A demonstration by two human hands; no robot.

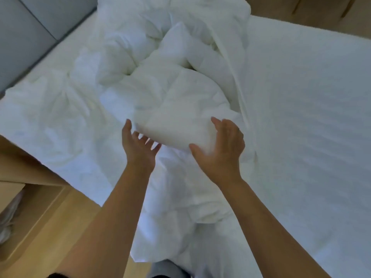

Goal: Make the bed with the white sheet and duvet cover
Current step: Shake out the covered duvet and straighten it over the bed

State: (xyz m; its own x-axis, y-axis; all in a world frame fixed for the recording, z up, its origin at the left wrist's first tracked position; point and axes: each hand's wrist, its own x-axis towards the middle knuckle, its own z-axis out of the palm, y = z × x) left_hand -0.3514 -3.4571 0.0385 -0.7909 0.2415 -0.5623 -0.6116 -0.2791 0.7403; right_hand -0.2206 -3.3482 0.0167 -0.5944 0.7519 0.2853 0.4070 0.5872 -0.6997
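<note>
A bunched white duvet (172,97) lies piled across the middle of the bed, its folds running from the head end down to the near edge. A flat white sheet (301,97) covers the mattress to the right. My left hand (138,145) is palm-up with fingers spread, at the near left end of a thick duvet fold. My right hand (220,145) has its fingers apart and rests against the right end of that same fold. Neither hand has closed around the fabric.
A grey padded headboard (26,33) stands at the upper left. Wooden floor and a low wooden bedside unit (30,197) lie at the lower left. Brown cardboard boxes (311,11) sit beyond the bed's far side at the top right.
</note>
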